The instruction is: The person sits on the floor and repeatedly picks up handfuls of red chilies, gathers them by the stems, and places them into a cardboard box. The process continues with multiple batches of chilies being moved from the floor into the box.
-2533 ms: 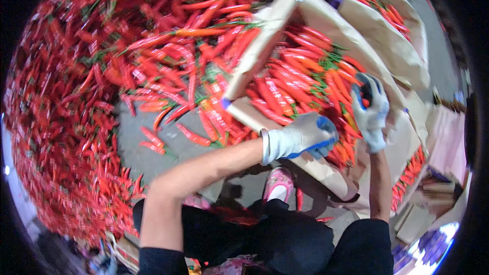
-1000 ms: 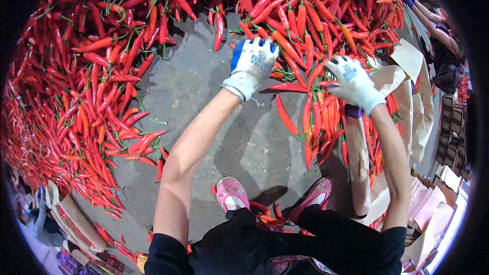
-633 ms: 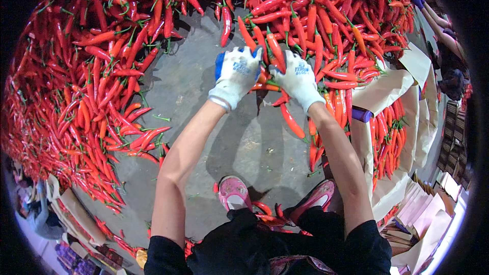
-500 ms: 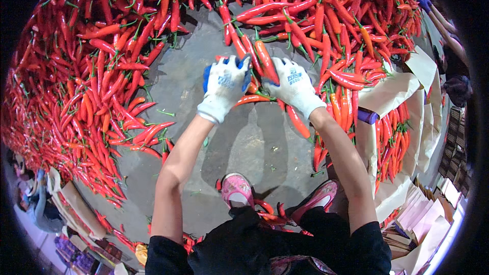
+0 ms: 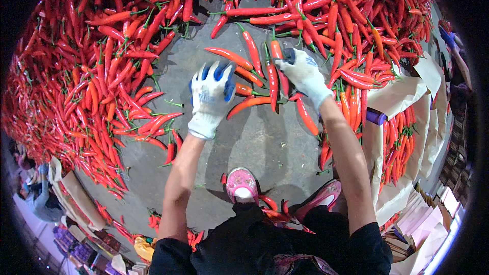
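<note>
Both my hands wear white gloves with blue-coated fingers. My left hand (image 5: 213, 91) is open above the grey floor, its fingers apart and nothing seen in it. Just right of it lie loose red chili peppers, among them a curved orange-red chili pepper (image 5: 248, 105) and a slanted chili pepper (image 5: 229, 56). My right hand (image 5: 305, 74) is closed, thumb and fingers around an upright chili pepper (image 5: 276, 48), whose middle the glove partly covers. Between the hands, a long red chili pepper (image 5: 271, 79) lies with its green stem away from me.
A large heap of red chili peppers (image 5: 76, 81) curves around the far side and left. At right, a paper-lined bag (image 5: 374, 147) holds more peppers, with a purple roll (image 5: 376, 116) at its edge. Stacked paper (image 5: 423, 219) lies lower right. My pink shoes (image 5: 242, 183) stand close in front.
My hands have moved apart, the left one leftward and nearer me. Peppers bunched between them now lie spread on the floor. My right hand has shifted slightly right and away.
</note>
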A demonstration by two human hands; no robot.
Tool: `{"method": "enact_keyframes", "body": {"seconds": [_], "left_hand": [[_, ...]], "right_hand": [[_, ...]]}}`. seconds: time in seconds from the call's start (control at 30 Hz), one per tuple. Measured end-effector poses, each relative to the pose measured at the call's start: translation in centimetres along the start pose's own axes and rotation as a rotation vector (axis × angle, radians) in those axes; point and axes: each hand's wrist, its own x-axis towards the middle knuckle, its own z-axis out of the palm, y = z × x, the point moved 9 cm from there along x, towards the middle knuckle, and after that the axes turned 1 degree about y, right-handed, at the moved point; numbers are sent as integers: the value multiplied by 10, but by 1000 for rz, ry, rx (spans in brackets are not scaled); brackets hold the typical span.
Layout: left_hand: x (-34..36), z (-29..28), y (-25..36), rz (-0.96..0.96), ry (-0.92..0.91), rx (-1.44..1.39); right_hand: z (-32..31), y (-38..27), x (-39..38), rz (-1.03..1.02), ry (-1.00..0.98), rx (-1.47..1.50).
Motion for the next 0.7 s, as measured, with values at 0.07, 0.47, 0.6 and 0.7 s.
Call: {"method": "enact_keyframes", "body": {"seconds": [0.07,0.47,0.6,0.7], "left_hand": [[12,7,7,70,-11,88],[31,34,2,151,-400,202],[22,20,-5,110,-363,149],[26,-8,-5,37,-194,-11]], "right_hand": [[-10,13,-13,-35,-10,158],[-133,86,-88,27,326,-670],[-35,20,-61,-53,134,-373],[7,4,-39,5,106,-409]]}}
